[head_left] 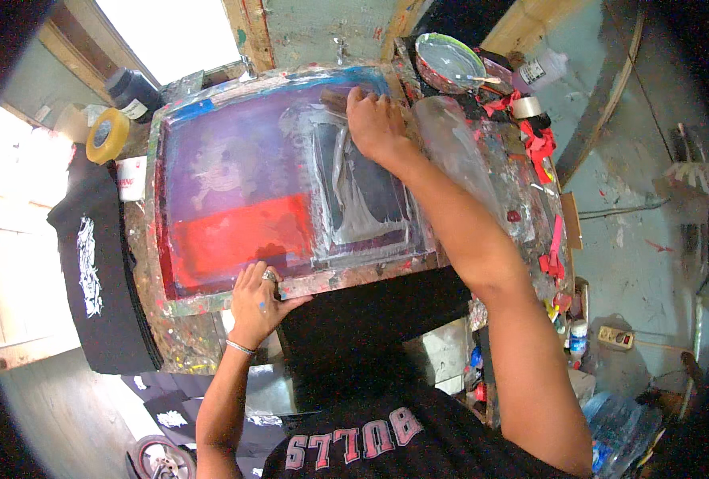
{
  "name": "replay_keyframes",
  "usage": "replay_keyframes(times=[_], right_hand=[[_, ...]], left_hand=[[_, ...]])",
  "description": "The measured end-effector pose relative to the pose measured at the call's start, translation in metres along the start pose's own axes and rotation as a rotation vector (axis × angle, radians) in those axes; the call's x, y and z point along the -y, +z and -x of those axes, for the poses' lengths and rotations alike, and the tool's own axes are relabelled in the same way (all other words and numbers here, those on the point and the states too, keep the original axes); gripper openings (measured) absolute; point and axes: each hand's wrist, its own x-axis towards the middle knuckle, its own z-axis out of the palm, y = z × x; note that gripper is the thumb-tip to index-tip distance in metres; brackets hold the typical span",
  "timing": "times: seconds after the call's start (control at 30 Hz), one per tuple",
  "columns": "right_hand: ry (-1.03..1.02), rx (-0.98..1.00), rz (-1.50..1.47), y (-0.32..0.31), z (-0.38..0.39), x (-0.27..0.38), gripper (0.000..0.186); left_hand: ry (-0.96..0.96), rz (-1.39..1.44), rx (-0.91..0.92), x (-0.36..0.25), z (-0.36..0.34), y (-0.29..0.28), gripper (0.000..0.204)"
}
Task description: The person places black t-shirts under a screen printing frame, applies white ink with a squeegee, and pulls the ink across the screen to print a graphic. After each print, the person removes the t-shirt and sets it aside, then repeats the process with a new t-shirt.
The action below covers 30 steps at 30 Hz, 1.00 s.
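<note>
Clasping the wooden squeegee (334, 100) at one o'clock on the screen (282, 188), your right grip (374, 124) is closed; your left grip (257, 300), half-open, rests on its frame (346, 281) at six. Beyond, a bowl (432, 73) sits at two, a yellow tape roll (120, 134) at ten.

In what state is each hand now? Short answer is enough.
Left hand: open, resting on the near edge of the screen frame.
Right hand: closed, holding a wooden tool.

Right arm (476, 243) outstretched, fingers (362, 102) curled; left fingers (252, 278) nearer, thumb (295, 303) spread.
</note>
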Motion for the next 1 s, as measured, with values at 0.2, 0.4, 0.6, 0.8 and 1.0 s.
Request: replay_keyframes(times=[0.2,0.4,0.6,0.8,1.0], right_hand=[[0.103,0.113,-0.086,-0.026,0.034,0.003,0.026],[0.051,-0.035,0.065,0.0,0.057,0.005,0.024],[0.057,0.098,-0.005,-0.033,0.015,0.001,0.037],[0.113,0.21,0.064,-0.047,-0.016,-0.005,0.027],[0.104,0.195,0.093,-0.033,0.004,0.006,0.035]], left_hand=[[-0.013,0.023,-0.006,0.0,0.0,0.003,0.057],[-0.005,0.046,-0.024,-0.002,-0.003,0.004,0.064],[-0.023,0.047,-0.013,0.008,0.01,0.005,0.064],[0.008,0.097,-0.037,0.01,0.008,0.006,0.054],[-0.028,0.118,0.072,0.011,0.007,0.004,0.06]])
